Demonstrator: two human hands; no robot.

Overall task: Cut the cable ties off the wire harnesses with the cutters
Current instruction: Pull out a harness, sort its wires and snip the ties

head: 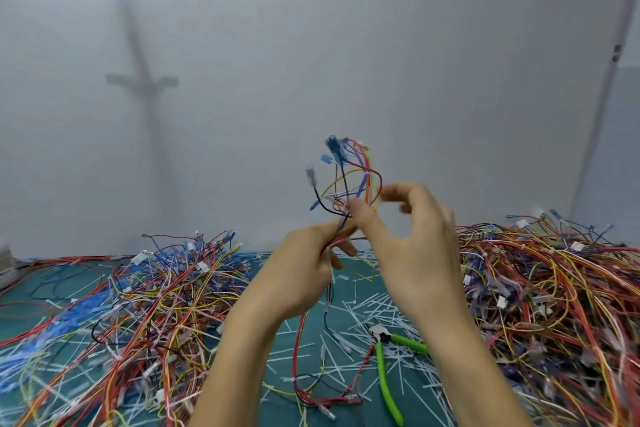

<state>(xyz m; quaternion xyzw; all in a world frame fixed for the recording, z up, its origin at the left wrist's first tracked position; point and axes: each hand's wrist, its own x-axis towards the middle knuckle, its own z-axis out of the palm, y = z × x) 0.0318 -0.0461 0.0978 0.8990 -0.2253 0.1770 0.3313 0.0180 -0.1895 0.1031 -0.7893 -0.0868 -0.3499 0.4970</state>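
Observation:
I hold a wire harness (pixel 349 173) of red, yellow, blue and black wires up above the table. My left hand (pixel 304 267) grips its bundled middle, and the loose ends with blue connectors stand up above my fingers. My right hand (pixel 412 236) pinches the wires just above the left hand with thumb and forefinger. The rest of the harness hangs down to the mat between my forearms. The cutters (pixel 386 354), with green handles, lie on the mat below my right wrist, in neither hand.
A large heap of harnesses (pixel 554 305) fills the right side of the green mat (pixel 311 333). Another heap of wires (pixel 138 305) lies at the left. Several cut white cable ties (pixel 367 308) are scattered in the middle. A grey wall stands behind.

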